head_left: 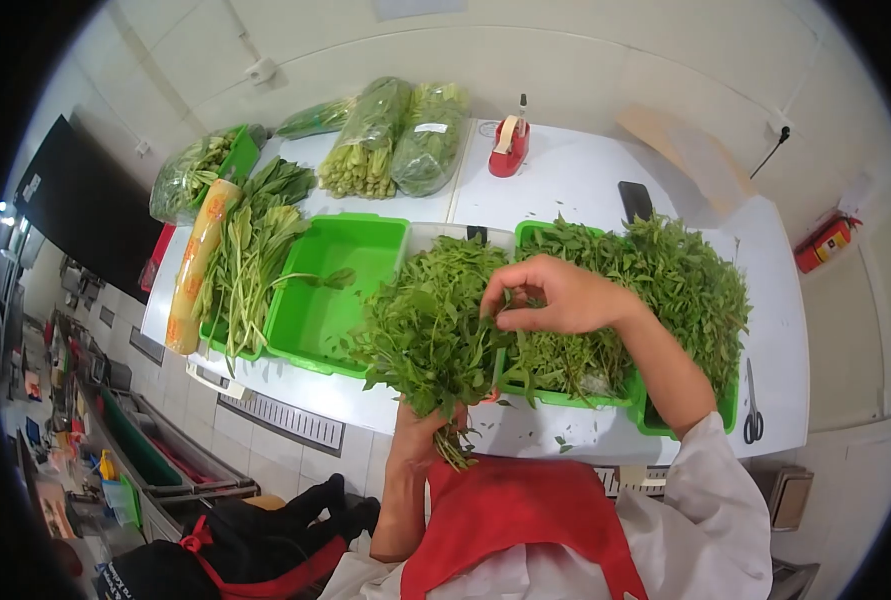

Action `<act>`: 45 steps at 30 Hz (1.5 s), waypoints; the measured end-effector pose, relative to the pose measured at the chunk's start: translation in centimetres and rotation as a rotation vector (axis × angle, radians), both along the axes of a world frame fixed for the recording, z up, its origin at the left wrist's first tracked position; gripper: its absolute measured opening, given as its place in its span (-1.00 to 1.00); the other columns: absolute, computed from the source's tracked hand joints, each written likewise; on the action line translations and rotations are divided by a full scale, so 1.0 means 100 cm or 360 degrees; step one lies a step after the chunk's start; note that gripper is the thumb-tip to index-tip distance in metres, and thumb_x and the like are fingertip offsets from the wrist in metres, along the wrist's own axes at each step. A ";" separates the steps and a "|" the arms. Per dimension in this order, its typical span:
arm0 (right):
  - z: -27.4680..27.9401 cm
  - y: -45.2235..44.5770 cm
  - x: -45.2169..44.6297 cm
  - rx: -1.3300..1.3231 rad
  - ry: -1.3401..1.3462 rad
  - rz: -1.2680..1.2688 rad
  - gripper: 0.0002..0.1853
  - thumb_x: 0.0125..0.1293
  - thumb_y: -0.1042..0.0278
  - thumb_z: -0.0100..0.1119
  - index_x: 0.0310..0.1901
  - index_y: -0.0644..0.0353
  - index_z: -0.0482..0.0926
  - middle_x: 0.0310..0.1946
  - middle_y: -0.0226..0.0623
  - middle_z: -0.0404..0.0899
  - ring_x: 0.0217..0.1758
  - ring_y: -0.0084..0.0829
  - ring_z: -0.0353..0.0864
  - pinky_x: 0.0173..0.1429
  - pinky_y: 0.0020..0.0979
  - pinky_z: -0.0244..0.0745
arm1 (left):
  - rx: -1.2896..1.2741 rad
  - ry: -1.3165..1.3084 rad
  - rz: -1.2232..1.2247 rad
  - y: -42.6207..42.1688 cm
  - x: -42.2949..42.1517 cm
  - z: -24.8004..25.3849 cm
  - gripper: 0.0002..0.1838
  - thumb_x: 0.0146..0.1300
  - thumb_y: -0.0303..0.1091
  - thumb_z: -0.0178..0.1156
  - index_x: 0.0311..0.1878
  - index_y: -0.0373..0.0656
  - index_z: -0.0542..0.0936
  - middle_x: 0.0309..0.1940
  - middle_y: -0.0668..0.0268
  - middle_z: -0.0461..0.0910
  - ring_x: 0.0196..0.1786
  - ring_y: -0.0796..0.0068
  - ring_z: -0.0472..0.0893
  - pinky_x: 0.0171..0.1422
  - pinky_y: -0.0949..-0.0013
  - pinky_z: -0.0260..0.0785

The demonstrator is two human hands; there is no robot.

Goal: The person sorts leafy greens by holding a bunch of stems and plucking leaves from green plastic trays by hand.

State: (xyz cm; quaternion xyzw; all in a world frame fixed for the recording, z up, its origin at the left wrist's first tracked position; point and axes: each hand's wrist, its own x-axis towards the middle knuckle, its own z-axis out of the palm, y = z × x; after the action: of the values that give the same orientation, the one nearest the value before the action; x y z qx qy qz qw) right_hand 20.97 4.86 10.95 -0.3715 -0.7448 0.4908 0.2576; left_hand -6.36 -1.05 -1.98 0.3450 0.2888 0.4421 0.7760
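Note:
My left hand (428,428) is closed around the stems of a thick bunch of leafy greens (435,320), held upright over the table's front edge. Stem ends stick out below the fist. At the bunch's upper right side is my right hand (550,295), its thumb and fingertips pinched together. Green shows between those fingers, but whether it is a sprig in the grip or greens behind is unclear. Beneath and beyond the right arm, more leafy greens (685,270) heap over green bins (575,398). Left of the bunch stands a green bin (295,320) with a few leaves in it.
On the white table (585,170) are a red tape dispenser (509,148), a phone (635,201), scissors (752,405) and bagged vegetables (370,140). A plastic-film roll (203,265) lies by long-stemmed greens (260,235) at left. Another person (255,540) is at lower left.

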 end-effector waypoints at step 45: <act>-0.002 -0.020 -0.034 0.0808 0.0431 -0.0925 -0.90 0.35 0.51 0.22 -0.15 0.29 0.67 -0.30 -0.38 0.62 -0.31 -0.56 0.46 -0.14 -0.50 0.40 | 0.0069 0.0376 0.0403 0.009 -0.008 0.021 -0.82 0.28 -0.61 0.27 -0.08 -0.32 0.55 -0.28 0.13 0.68 -0.51 0.58 0.47 -0.47 0.49 0.32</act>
State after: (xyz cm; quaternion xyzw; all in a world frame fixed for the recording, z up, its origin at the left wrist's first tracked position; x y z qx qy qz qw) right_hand 17.52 2.89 10.79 -0.4230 -0.6658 0.2426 0.5647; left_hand -7.11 -0.17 0.15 0.3720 0.4096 0.4988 0.6672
